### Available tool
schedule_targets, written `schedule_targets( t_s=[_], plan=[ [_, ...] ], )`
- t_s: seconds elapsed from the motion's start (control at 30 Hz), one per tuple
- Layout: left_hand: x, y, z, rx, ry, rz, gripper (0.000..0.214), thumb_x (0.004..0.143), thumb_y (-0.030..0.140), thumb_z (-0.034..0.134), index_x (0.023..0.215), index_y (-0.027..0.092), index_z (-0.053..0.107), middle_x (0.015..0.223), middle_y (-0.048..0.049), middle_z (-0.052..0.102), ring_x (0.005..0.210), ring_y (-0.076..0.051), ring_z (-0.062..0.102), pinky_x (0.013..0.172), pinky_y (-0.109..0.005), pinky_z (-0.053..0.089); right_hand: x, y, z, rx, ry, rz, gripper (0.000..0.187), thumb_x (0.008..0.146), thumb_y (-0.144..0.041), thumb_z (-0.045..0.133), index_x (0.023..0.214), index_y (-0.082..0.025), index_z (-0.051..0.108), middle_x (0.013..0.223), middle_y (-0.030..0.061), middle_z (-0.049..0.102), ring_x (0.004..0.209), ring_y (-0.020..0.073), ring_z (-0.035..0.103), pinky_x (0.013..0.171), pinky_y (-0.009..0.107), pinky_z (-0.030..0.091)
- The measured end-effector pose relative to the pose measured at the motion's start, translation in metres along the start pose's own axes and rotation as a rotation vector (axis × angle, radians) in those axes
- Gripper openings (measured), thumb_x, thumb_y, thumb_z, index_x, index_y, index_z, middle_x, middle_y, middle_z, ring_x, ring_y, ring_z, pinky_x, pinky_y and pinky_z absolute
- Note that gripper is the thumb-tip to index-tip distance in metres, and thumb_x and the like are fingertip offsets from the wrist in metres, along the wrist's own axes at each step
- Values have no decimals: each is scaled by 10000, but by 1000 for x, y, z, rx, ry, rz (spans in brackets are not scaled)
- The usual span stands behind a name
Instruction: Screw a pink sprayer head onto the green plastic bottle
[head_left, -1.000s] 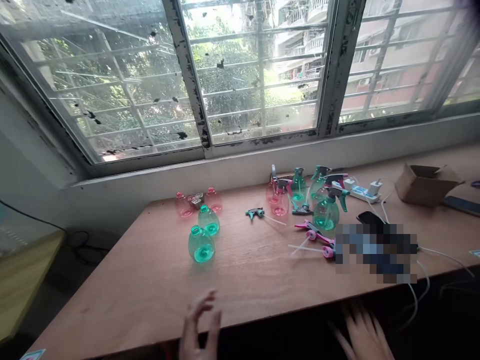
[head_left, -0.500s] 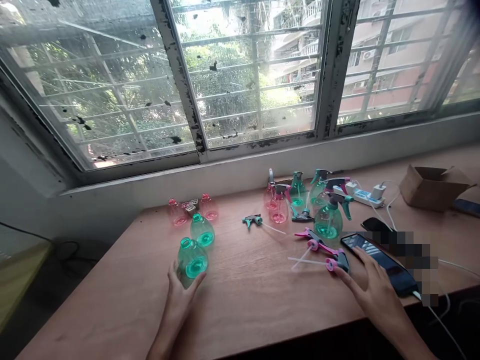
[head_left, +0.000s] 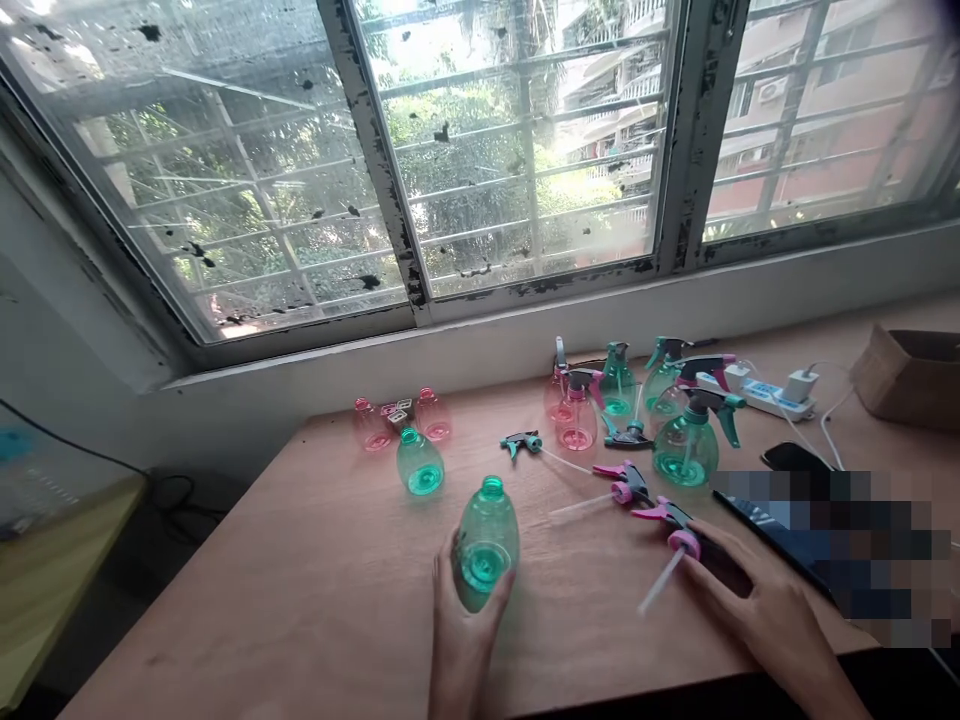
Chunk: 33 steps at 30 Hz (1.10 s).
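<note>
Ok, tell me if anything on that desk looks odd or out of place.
Three spray heads lie loose on the desk, tubes sticking out, while four bottles stand capless. The left hand holds one green bottle tipped off the surface; the right hand rests on the nearest head. Nothing spilled.

No text, label or number can be read anywhere here.

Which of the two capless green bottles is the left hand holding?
The nearer green bottle, lifted in the left hand. The other capless one stands untouched farther back, near the pink bottles.
</note>
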<state>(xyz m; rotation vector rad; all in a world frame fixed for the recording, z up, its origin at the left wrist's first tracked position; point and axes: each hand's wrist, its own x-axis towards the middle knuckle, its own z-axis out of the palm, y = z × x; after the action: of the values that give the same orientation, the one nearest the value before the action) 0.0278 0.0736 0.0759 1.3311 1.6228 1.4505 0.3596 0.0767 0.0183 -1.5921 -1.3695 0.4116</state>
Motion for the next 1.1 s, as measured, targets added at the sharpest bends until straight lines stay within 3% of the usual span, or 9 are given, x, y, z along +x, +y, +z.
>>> schedule_targets(
  t_s=[0.1, 0.17, 0.37, 0.5, 0.77, 0.87, 0.93, 1.03, 1.1],
  plan=[
    [-10, 12, 21, -61, -8, 10, 749, 764, 459, 772, 1405, 203, 481, 1438, -138, 537, 1384, -325, 499, 1142, -435, 408, 2, -16, 13, 391, 109, 108, 585, 806, -567, 708, 1276, -228, 628, 1332, 142, 686, 1105, 372, 718, 1036, 523, 533],
    [-17, 18, 32, -161, 11, -15, 825, 761, 469, 769, 1456, 187, 427, 1468, -159, 524, 1363, -331, 522, 1129, -443, 420, 2, -25, 24, 519, 188, 129, 652, 777, -561, 743, 1303, -205, 600, 1390, 173, 631, 1110, 372, 711, 1071, 528, 503],
    [-32, 25, 39, -271, -69, -89, 715, 831, 602, 651, 1381, 158, 538, 1385, -161, 633, 1331, -345, 551, 1110, -431, 425, 1, -29, 32, 686, 386, 290, 807, 697, -551, 826, 1359, -170, 567, 1250, 183, 684, 1253, 423, 616, 1149, 613, 379],
    [-31, 25, 35, -272, -117, -118, 720, 826, 662, 616, 1359, 179, 577, 1323, -125, 685, 1299, -342, 577, 1100, -405, 430, -1, -26, 28, 674, 471, 252, 747, 755, -503, 810, 1372, -177, 545, 1404, 183, 591, 1327, 409, 563, 1180, 584, 354],
    [-29, 28, 38, -287, -145, -183, 727, 828, 657, 631, 1376, 181, 580, 1343, -122, 678, 1333, -355, 550, 1098, -419, 437, -5, -33, 27, 627, 380, 180, 595, 809, -414, 800, 1341, -233, 604, 1614, 107, 399, 1360, 393, 547, 1195, 515, 381],
    [-30, 31, 38, -270, -155, -201, 739, 819, 665, 635, 1372, 177, 590, 1370, -129, 668, 1353, -366, 533, 1115, -435, 418, -8, -36, 24, 594, 239, 173, 452, 850, -428, 755, 1264, -262, 681, 1564, 61, 496, 1398, 374, 510, 1189, 476, 402],
    [-30, 32, 37, -246, -157, -199, 743, 814, 668, 638, 1374, 181, 595, 1402, -126, 655, 1375, -368, 516, 1130, -438, 403, -10, -35, 24, 590, 241, 195, 328, 867, -441, 738, 1133, -250, 741, 1485, 59, 588, 1418, 366, 485, 1193, 457, 394],
    [-30, 31, 37, -216, -147, -186, 745, 808, 674, 640, 1368, 184, 607, 1431, -120, 639, 1389, -371, 506, 1142, -434, 397, -13, -32, 27, 790, 242, 289, 514, 834, -419, 797, 1300, -286, 628, 1477, 69, 601, 1408, 352, 503, 1141, 447, 459],
    [-29, 28, 38, -211, -136, -190, 768, 804, 690, 633, 1374, 176, 601, 1436, -126, 633, 1394, -372, 503, 1149, -432, 394, -15, -35, 30, 926, 83, 349, 654, 828, -413, 810, 1413, -304, 539, 1479, 79, 611, 1390, 335, 529, 1116, 434, 485]
  ],
)
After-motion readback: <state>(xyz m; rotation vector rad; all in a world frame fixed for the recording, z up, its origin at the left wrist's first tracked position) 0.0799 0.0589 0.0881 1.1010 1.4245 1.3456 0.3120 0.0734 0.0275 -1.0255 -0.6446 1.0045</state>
